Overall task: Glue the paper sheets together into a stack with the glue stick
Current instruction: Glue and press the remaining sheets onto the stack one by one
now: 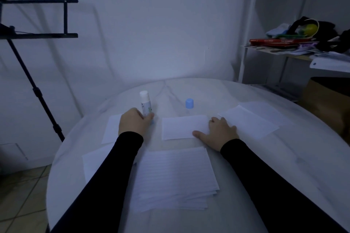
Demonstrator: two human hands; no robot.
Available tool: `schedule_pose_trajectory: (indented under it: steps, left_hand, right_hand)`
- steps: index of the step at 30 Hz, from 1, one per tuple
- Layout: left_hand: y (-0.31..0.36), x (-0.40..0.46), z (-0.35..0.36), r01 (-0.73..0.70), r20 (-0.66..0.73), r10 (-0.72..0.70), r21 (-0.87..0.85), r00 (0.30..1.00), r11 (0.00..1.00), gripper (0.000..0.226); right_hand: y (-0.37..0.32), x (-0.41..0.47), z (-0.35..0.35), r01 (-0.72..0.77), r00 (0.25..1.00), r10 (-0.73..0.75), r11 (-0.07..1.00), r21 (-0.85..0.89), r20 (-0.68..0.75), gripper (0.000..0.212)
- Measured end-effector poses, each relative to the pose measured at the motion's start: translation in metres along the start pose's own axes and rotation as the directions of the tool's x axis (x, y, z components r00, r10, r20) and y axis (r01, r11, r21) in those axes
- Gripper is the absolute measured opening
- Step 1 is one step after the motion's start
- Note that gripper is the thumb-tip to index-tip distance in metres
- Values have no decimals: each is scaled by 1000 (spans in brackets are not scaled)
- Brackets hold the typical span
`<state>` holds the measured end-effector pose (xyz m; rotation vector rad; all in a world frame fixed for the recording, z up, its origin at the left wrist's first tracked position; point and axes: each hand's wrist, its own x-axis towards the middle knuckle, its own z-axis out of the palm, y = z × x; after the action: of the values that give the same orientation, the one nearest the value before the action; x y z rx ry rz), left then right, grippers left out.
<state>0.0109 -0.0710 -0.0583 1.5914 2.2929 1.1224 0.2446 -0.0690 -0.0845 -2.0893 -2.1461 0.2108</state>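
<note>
Glue stick (145, 104), uncapped, upright on desk (246, 185), left hand (132, 123) fingers curled round its base; light, rigid, prob. tippy—grip mid-barrel; small paper sheet (184, 126) flimsy, right hand (221, 132) fingers flat, pinning edge.

A round white bench (246, 185) carries a lined paper stack (174, 178), loose white sheets (184, 126) further back, and a blue cap (189, 103) standing upright.

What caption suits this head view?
Left hand grips uncapped glue stick; right hand presses small paper sheet.
</note>
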Motion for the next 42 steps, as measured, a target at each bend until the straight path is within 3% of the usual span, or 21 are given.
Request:
schedule_pose_trajectory:
  steps: [3, 6, 13, 16, 24, 30, 34, 38, 42]
  left_hand:
    - [-6, 4, 6, 91, -6, -94, -158, 996, 983, 52]
    - [-8, 6, 14, 89, 61, -76, -243, 995, 966, 78]
    - [-10, 12, 19, 25, 43, -13, -287, 999, 958, 30]
    - [-12, 14, 19, 15, 40, -4, -284, 999, 959, 29]
    - [-11, 14, 21, -3, 46, 17, -295, 999, 956, 28]
    - [-3, 16, 27, -1, 77, 27, -326, 997, 946, 30]
    - [-2, 15, 22, 56, 95, -23, -365, 995, 929, 52]
    - [-2, 11, 2, 22, 60, -1, -345, 998, 938, 47]
    - [-1, 0, -14, 38, 305, 78, -359, 949, 933, 45]
  right_hand:
    - [-3, 3, 0, -31, 1000, 31, 999, 16, -4, 86]
    - [-4, 3, 1, -33, 999, 34, 999, 25, -6, 80]
    - [-7, -1, 2, 21, 998, -8, 982, 186, -68, 53]
    - [-7, -3, 1, 24, 993, 9, 961, 277, -120, 46]
    - [-1, -3, -4, 66, 946, 138, 801, 595, -292, 61]
    - [2, -2, -7, 72, 931, 130, 850, 522, -340, 11]
    - [4, -1, -5, 157, 903, 145, 765, 624, -404, 9]
    - [-1, -7, -13, 296, 883, 137, 578, 760, -448, 6]
    - [-6, -9, -14, 298, 910, 142, 428, 853, -389, 5]
